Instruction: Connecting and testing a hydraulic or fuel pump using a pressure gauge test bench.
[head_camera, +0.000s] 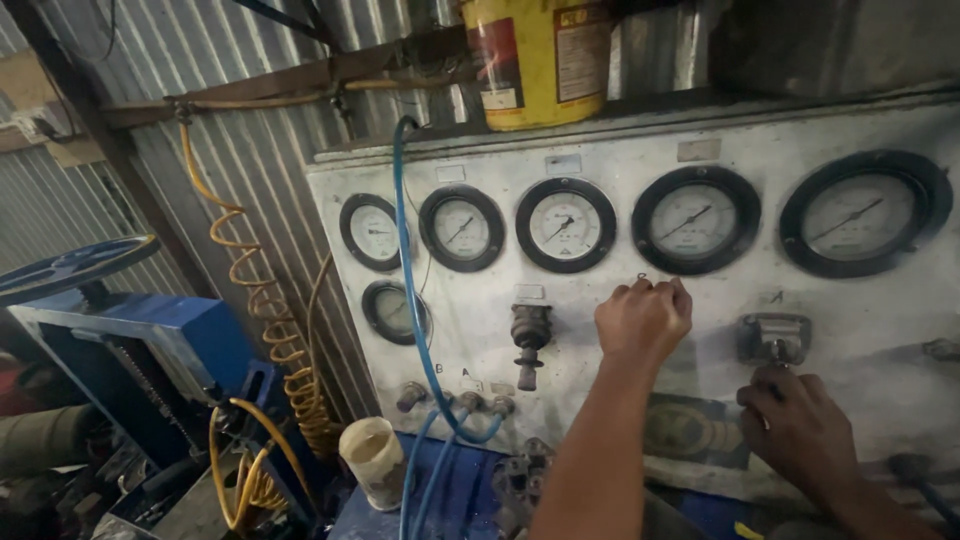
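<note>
A dirty white control panel carries a row of round black-rimmed pressure gauges and lever valves. My left hand is raised against the panel's middle, fingers curled around a control that it hides. My right hand sits lower right, fingers closed on the stem of a metal lever valve. Another lever valve stands free left of my left hand.
A blue hose hangs down the panel to fittings at its base. A coiled yellow hose hangs by the corrugated wall. A blue machine stands at left, a white cup below, a yellow bucket on top.
</note>
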